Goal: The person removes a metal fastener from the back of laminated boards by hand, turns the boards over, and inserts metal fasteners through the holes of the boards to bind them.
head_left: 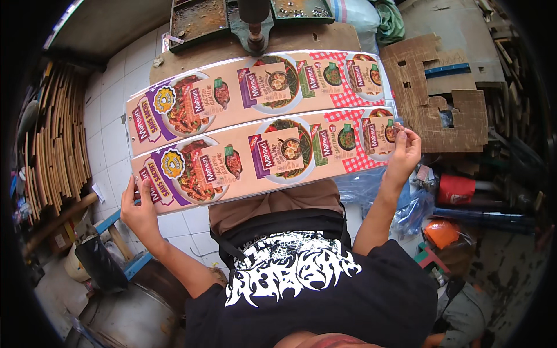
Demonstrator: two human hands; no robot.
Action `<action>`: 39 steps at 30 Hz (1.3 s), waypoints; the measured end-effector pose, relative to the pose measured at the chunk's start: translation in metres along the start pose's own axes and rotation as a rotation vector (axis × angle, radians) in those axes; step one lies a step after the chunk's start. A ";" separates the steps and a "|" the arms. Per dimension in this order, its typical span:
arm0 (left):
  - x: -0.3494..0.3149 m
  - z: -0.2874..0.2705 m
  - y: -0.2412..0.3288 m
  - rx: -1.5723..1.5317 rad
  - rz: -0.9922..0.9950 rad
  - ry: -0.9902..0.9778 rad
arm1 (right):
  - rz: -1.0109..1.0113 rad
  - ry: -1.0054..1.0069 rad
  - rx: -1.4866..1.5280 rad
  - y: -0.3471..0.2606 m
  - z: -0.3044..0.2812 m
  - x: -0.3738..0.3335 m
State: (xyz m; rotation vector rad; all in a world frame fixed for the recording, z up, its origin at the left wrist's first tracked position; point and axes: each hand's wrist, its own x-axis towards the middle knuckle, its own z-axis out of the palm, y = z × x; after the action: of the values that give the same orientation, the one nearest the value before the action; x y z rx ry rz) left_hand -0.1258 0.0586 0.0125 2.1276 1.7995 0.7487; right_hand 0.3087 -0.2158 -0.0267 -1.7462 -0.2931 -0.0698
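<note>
Two long peach printed panels, a far one (pixel 229 87) and a near one (pixel 238 165), lie side by side across my front, covered with pictures of food dishes and sachets. Whether they are joined along the seam I cannot tell. My left hand (pixel 139 206) grips the left end of the near panel at its lower corner. At the opposite end, my right hand (pixel 406 148) pinches the right edge. The far panel reaches under the dark metal head of a bench press (pixel 253 32).
Beneath the panels is a wooden worktop (pixel 316 39). Trays (pixel 200 23) of small metal pieces flank the press. Cut brown boards (pixel 426 87) lie to the right, and stacked thin boards (pixel 55 139) stand at left. Another person (pixel 464 310) is at lower right.
</note>
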 end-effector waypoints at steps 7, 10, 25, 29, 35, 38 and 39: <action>-0.002 0.003 -0.018 0.002 0.069 0.072 | 0.054 0.035 0.237 -0.012 -0.008 0.002; -0.003 0.000 -0.019 -0.002 0.179 0.177 | 0.055 0.118 0.309 -0.014 -0.008 0.005; -0.037 0.015 0.062 -1.489 -0.224 -0.437 | -0.356 0.347 0.005 -0.050 0.018 0.057; -0.047 0.035 0.087 -1.604 -0.252 -0.429 | -0.345 0.073 0.133 -0.066 0.055 0.018; -0.049 0.051 0.091 -1.658 -0.298 -0.438 | -0.366 -0.605 0.278 -0.109 0.109 -0.063; -0.049 0.060 0.084 -1.622 -0.281 -0.434 | -0.369 -0.944 0.329 -0.116 0.135 -0.087; -0.049 0.061 0.082 -1.599 -0.267 -0.440 | -0.370 -0.951 0.323 -0.119 0.142 -0.095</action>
State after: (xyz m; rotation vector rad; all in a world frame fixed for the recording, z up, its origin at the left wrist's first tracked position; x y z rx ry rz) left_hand -0.0291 0.0021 -0.0079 0.8176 0.6373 0.9875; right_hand 0.1729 -0.0730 0.0396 -1.2769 -1.2431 0.5286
